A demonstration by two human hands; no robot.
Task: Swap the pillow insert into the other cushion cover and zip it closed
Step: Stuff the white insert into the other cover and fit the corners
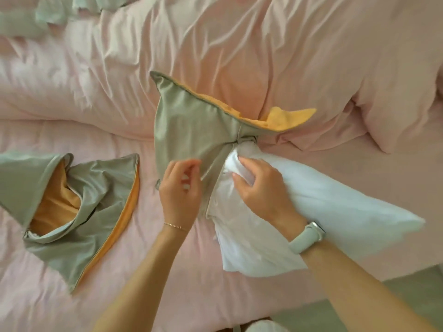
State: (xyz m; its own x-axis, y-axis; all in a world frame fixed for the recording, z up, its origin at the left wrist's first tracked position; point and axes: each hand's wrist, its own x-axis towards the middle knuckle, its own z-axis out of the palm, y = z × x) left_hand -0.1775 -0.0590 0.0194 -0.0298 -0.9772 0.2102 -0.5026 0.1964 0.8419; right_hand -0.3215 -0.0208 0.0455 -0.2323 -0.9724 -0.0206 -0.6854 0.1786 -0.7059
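A sage-green cushion cover with an orange reverse [189, 125] lies on the bed at centre, its open edge facing me. The white pillow insert [311, 212] lies to its right, with one corner at the cover's opening. My right hand [259, 188] grips that corner of the insert, fingers curled into the white fabric. My left hand [181, 190] hovers over the cover's open edge with fingers loosely curled; it is blurred and I see nothing held in it. A second green and orange cover [79, 212] lies empty and crumpled at the left.
Everything rests on a bed with rumpled pink bedding [96, 92]. A pink pillow [395, 92] sits at the right. Green fabric [28, 17] lies at the far left corner. A strip of green floor [407, 288] shows at the lower right.
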